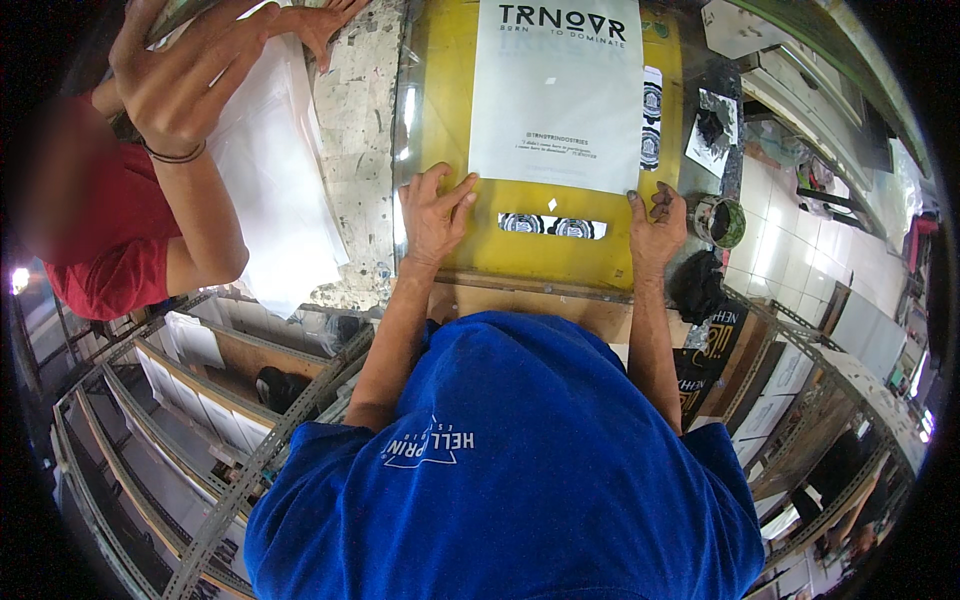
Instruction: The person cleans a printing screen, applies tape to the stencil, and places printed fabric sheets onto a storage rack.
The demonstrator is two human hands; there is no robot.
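Observation:
A white printed sheet [556, 105] with dark lettering lies over a yellow panel [480, 230] that looks like a screen-printing screen. At the sheet's near left corner, my left hand [435, 215] is closed, thumb and forefinger pinched at the edge. My right hand [658, 225] has its fingers curled, with the thumb tip at the near right corner. Below the sheet, a strip with round black-and-white emblems [552, 226] shows on the yellow surface, beside a small white diamond [552, 204]. Another emblem strip [651, 120] runs along the sheet's right side.
To the left, another person in a red top [130, 190] reaches over white sheets [275, 180] on a stained table [355, 150]. A round tub [722, 221], a black-smeared paper [712, 128] and a dark cloth [697, 287] sit at the right. Metal racks [230, 480] stand below on the left.

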